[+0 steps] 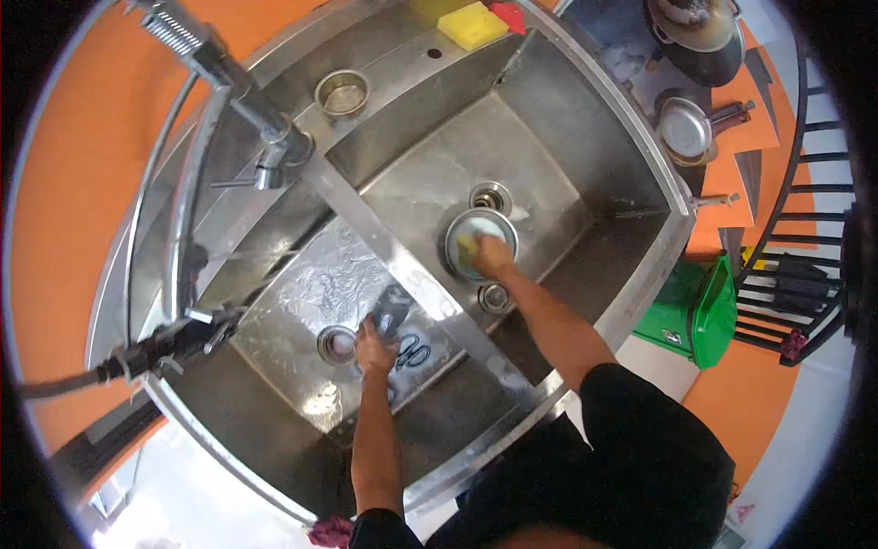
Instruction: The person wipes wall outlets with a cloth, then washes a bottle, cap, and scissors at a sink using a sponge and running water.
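My left hand (pixel 373 351) is down in the left basin, fingers closed at the edge of a dark grey, shiny item (pixel 393 306) whose kind I cannot make out. Beside that hand lies a pair of scissors (pixel 413 355) with dark handles. In the right basin, my right hand (pixel 494 258) grips a yellow-green sponge (pixel 467 249) inside a round metal bowl (pixel 452 240) holding cloudy, whitish liquid. A small metal cup (pixel 494 297) sits just below the bowl.
A steel divider (pixel 393 252) separates the basins. Water wets the left floor around a drain (pixel 338 345). The sprayer faucet (pixel 187 210) hangs at left. A round strainer (pixel 343 93) and yellow sponge (pixel 473 26) rest on the back ledge. A green bin (pixel 690 311) stands right.
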`<state>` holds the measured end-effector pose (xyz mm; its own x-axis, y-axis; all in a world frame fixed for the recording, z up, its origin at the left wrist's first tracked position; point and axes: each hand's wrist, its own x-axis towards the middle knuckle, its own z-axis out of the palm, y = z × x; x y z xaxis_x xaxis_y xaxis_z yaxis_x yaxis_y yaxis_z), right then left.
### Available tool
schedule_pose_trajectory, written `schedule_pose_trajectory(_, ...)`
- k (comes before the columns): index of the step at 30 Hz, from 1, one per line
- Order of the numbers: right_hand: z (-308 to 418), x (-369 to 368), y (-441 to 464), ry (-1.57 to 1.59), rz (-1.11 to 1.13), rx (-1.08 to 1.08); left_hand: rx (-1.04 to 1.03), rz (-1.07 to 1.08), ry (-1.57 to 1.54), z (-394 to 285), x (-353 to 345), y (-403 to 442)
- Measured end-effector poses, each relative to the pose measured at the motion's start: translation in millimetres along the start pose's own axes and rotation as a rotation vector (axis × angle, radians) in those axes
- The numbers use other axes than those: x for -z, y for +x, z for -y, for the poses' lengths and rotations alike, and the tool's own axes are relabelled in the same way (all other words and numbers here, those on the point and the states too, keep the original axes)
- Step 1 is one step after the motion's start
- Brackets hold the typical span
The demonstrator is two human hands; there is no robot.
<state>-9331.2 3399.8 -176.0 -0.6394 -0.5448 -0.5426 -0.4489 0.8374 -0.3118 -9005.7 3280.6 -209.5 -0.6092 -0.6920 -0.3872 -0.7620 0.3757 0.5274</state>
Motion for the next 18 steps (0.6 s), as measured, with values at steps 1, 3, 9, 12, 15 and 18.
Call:
schedule_pose_trajectory(1,5,14,-11,0.179,-0.056,-0.019,-0.061,-0.107,-0.113,-4,10,-12)
schedule_pose_trajectory(3,44,71,-43,0.473,-0.149,0.002,-0.223,-0.28,-0.312,-14,38,-26)
schedule_pose_trajectory(9,162,106,-201,1.014,-0.126,0.323,-0.282,-0.447,-0.249,-52,95,-84)
schedule_pose_trajectory(12,167,49,-243,0.433,-0.294,0.727,-0.258,-0.478,-0.194,-66,123,-113)
schedule_pose_trajectory(15,177,56,-273,0.01,-0.112,0.886,-0.243,-0.515,-0.055,-50,140,-139)
schedule_pose_trajectory(18,171,50,-282,-0.114,0.09,1.029,-0.333,-0.533,0.069,-36,155,-158)
